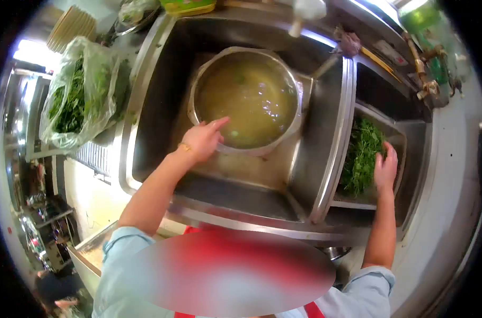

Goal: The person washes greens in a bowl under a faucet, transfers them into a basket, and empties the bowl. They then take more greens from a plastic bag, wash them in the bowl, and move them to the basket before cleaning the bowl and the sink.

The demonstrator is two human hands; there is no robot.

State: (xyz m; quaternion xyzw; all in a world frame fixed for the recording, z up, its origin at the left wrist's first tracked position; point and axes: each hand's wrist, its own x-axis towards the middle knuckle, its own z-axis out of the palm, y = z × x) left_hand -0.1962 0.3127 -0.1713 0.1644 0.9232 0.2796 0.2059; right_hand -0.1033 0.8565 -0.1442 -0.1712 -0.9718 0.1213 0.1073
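A wide metal pot (298, 114) of cloudy yellowish water stands in the large sink basin (241, 196). Over its near-left rim reaches my left hand (202, 140), index finger stretched out above the water and the other fingers loosely bent, with nothing in them. In the narrower right basin, a pile of leafy greens (361, 153) lies in a shallow tray (401, 143). My right hand (385, 167) is at the right edge of the pile, fingers apart and fingertips beside the leaves.
To the left, a clear plastic bag of greens (79, 100) sits on the counter beside the sink. A metal divider (333, 153) separates the basins. Pipes and a valve (429, 87) are at the back right. A stack of ribbed, pale containers (71, 29) stands at the back left.
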